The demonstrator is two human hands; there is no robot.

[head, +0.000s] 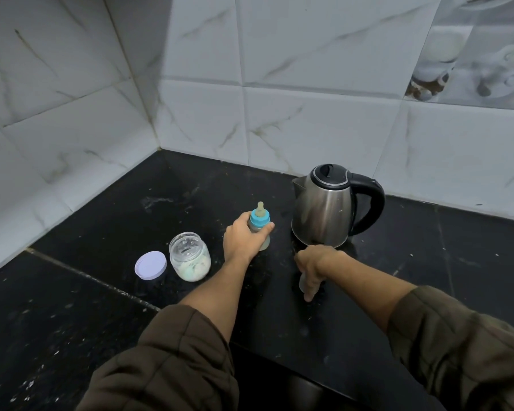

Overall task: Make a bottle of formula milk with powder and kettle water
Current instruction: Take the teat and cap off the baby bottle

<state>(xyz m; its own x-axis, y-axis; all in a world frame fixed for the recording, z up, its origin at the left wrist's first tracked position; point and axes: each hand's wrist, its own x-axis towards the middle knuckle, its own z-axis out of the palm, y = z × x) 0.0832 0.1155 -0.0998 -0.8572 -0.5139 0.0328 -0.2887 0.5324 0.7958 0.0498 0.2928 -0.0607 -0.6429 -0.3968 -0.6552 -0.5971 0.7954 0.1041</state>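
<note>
The left hand [244, 236] is gripping a small clear baby bottle with a blue collar and pale rubber teat [260, 222], fingers and thumb curling round its body just under the collar. The bottle is standing upright on the black stone counter [101, 315], its long axis running vertical, teat pointing up, and something pale is showing low inside it.

The right hand [312, 269] is hanging at about 4 o'clock from the bottle, near but apart, fingers pointing down at the counter. A pale translucent piece [302, 282] is showing beside those fingers. It may be the bottle's cap, but I cannot tell whether the hand is holding it.

The steel electric kettle with a black handle [324, 209] is sitting at 2 o'clock from the bottle, spout turning toward it. The open glass jar of white powder [190, 256] is resting at 8 o'clock, with its lilac round lid [150, 265] lying flat just beside it.

With the teat already on, mixing is looking close to done. Any capping would be coming straight down along the bottle's upright axis, from the right hand's side.
</note>
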